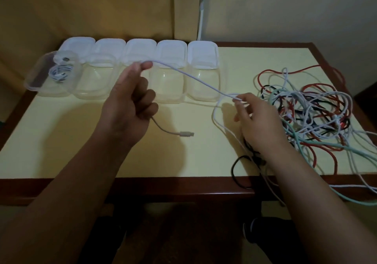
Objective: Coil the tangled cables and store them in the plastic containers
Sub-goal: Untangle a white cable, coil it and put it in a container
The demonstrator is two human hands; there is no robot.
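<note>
A pale-yellow table [61, 141] with a dark brown wooden rim stands against dim yellowish walls [285, 8].

Both forearms reach forward, bare. The left hand [128, 98] is raised, palm turned inward, fingers curled, thumb and forefinger pinched together. The right hand [259, 120] lies lower, its fingertips [239, 100] pinched and pointing left

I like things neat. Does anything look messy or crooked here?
Yes. The cable pile on the right is tangled, with strands hanging over the table edge. The leftmost container sits tilted, unlike the others.
</note>
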